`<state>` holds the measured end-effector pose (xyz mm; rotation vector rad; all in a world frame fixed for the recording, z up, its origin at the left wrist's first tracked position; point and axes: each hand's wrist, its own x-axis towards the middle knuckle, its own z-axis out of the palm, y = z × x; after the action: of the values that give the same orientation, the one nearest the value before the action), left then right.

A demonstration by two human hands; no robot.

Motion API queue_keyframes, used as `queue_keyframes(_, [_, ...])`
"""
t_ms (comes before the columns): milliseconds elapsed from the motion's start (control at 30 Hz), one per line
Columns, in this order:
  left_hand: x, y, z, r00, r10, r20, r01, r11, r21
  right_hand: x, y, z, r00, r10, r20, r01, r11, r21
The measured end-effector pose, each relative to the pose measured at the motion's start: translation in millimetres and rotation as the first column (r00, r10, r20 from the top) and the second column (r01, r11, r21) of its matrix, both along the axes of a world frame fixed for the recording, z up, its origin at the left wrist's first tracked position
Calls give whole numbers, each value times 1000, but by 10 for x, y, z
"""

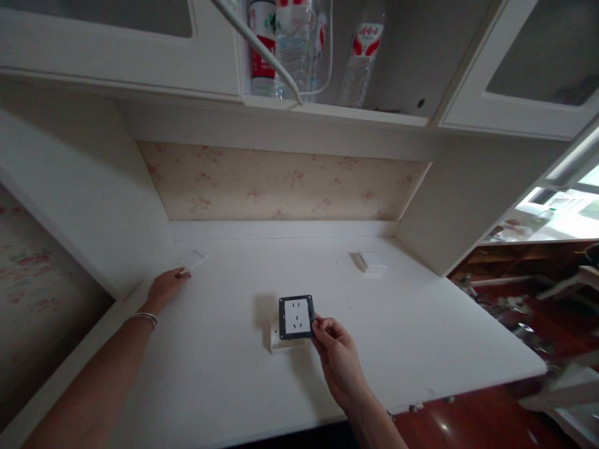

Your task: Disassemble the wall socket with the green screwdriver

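Note:
My right hand point(337, 355) pinches the lower right corner of a square wall socket point(296, 317), white in the middle with a dark frame, and holds it just above a white box point(277, 342) on the white desk point(421, 349). My left hand point(166, 287) reaches to the far left of the desk, its fingertips touching a thin white cover plate point(193, 260) that lies flat there. A metal bracelet point(143, 318) sits on my left wrist.
A white block-shaped part point(372, 262) lies at the back right of the desk. Cupboards hang overhead, with plastic water bottles point(292, 47) in an open shelf and a white cable point(262, 50) hanging down. Dark wooden furniture stands at the right.

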<state>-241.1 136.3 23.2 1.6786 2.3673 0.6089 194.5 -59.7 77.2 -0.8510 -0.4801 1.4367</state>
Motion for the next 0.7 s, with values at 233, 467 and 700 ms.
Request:
queue_keyframes(233, [413,-383,126,997,11,71,-17,996,83,-84,33,-90,1000,10,-10,-10,1000,-6])
queue_keyframes(467, [1776,-1553,467,645,-421,638,498,865,68,-329,52,-141,997,26,-72,-27,1000,-9])
queue_keyframes(700, [2288,-1853,487,424,-274,863,454,889,59,-350,-5,-175,998,52,40,-54,998,37])
